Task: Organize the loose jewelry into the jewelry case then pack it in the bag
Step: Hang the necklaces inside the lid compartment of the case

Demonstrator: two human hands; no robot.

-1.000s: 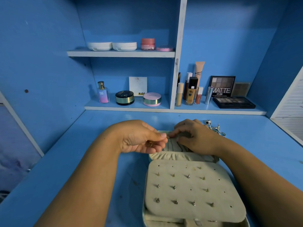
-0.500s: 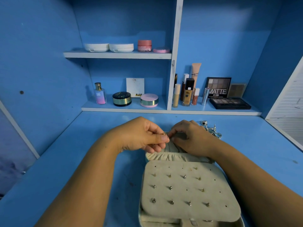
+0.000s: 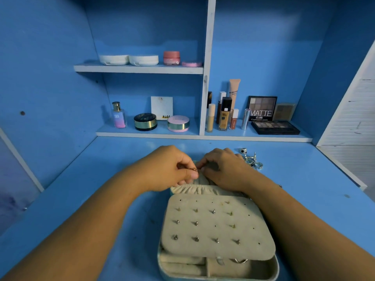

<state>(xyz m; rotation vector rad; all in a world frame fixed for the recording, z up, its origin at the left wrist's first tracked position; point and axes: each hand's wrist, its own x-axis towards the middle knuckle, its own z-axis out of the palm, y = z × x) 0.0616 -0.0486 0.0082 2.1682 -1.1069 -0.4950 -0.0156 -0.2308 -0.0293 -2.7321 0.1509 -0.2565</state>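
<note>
Over the far end of the jewelry case (image 3: pixel 274 269), the left hand (image 3: pixel 168 169) is pinching a small gold hoop (image 3: pixel 194 169). It is looking light and slippery, best nipped by its rim. The right hand (image 3: pixel 225 169) is curling beside it, though I cannot tell what it is gripping.

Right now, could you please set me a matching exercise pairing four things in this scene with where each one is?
Things:
1. gold ring
2. silver rings
3. stud earrings
4. pink jar

Places:
A. on the upper shelf
B. pinched by the left hand
C. loose on the desk
D. pinned in the panel of the jewelry case

Pairs: 1-B, 2-C, 3-D, 4-A.
</note>
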